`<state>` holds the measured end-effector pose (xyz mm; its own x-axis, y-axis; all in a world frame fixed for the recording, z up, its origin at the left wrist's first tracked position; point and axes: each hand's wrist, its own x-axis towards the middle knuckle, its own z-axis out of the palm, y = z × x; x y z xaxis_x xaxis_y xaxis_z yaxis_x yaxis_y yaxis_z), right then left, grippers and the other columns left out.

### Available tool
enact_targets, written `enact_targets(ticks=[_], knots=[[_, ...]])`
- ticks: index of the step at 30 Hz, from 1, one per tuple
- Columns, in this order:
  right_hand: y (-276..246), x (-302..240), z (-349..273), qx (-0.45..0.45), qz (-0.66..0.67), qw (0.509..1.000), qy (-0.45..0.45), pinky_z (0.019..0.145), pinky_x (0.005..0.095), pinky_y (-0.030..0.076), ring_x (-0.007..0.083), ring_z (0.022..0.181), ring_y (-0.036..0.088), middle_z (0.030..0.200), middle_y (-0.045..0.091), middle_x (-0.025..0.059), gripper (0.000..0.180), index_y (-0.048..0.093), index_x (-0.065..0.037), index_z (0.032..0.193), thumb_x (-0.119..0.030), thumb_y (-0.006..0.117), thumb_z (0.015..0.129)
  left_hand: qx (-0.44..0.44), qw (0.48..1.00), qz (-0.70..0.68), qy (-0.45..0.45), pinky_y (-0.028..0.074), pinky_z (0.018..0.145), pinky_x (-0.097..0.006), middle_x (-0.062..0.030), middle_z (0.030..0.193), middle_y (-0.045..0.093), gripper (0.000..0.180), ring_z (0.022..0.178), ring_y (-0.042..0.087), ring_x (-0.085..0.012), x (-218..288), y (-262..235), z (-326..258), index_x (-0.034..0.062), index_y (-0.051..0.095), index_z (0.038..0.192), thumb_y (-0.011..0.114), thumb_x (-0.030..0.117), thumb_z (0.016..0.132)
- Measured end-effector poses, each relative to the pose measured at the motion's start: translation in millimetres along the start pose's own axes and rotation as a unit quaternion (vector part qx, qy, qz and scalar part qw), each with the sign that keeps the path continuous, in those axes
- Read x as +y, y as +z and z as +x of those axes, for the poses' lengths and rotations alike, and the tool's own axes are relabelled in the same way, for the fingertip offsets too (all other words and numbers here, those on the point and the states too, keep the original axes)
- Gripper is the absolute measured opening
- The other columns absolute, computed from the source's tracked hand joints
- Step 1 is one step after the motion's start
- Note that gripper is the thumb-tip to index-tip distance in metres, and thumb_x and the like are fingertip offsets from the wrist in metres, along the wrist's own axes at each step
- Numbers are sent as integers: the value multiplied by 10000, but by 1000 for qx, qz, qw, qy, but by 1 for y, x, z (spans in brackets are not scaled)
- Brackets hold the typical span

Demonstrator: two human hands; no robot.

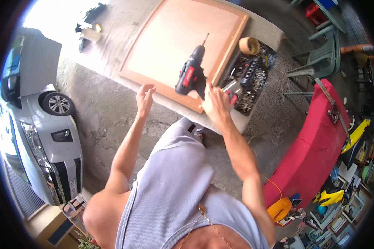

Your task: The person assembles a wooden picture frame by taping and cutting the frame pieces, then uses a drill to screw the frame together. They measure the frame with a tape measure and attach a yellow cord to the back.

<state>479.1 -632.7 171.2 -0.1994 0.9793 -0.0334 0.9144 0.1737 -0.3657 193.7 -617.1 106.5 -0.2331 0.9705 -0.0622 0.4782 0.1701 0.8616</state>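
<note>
A black and red cordless drill with a long bit is over the light wooden panel, its bit pointing to the far side. My right hand is closed around the lower end of the drill's handle, at the panel's near right corner. The fingers partly hide that end. My left hand is off the panel's near edge, fingers loosely bent and apart, with nothing visible in it. The panel has a raised wooden border and lies on a pale worktable.
Right of the panel, a dark tray holds many screws and bits; a tape roll sits at its far end. A silver car stands at left. At right are a red padded piece, a green plastic chair and an orange coil.
</note>
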Motion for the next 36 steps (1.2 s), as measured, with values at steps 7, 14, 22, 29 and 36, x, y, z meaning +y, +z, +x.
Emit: enact_targets(ticks=[7, 14, 22, 29, 36], knots=[[67, -67, 139, -11, -98, 994, -44, 643, 399, 545, 318, 743, 682, 762, 667, 205, 350, 555, 71, 1083, -47, 538, 753, 72, 997, 7, 12, 468, 794, -312, -110, 927, 661, 252, 852, 612, -196, -19, -91, 72, 18, 658, 979, 624, 233, 852], [95, -108, 201, -50, -120, 991, 31, 638, 354, 555, 282, 760, 691, 751, 679, 184, 243, 587, 42, 970, -79, 585, 759, -124, 988, -68, -53, 477, 798, -316, -108, 995, 668, 442, 920, 618, -183, -50, -62, 216, 20, 631, 1088, 671, 387, 845], [101, -229, 296, -89, 38, 994, 51, 699, 410, 549, 320, 798, 677, 810, 678, 194, 379, 584, 31, 998, -255, 690, 773, -330, 876, -224, -270, 526, 587, -292, -100, 835, 649, 463, 689, 643, -183, -37, -112, 338, -16, 607, 1008, 825, 202, 662], [185, -283, 447, 65, 489, 818, 296, 693, 417, 494, 338, 784, 659, 801, 671, 186, 375, 630, -32, 849, -405, 656, 818, -346, 922, 140, -100, 486, 669, -260, -54, 856, 636, 539, 699, 609, -157, -53, -256, 525, 14, 638, 1012, 813, 178, 529], [287, -396, 508, 179, 480, 802, 308, 878, 446, 397, 379, 996, 506, 1041, 520, 244, 410, 482, 7, 1102, -285, 626, 854, -430, 851, 290, -81, 491, 614, -318, -73, 804, 651, 358, 707, 609, -174, -79, -275, 670, 87, 706, 916, 762, 215, 586]])
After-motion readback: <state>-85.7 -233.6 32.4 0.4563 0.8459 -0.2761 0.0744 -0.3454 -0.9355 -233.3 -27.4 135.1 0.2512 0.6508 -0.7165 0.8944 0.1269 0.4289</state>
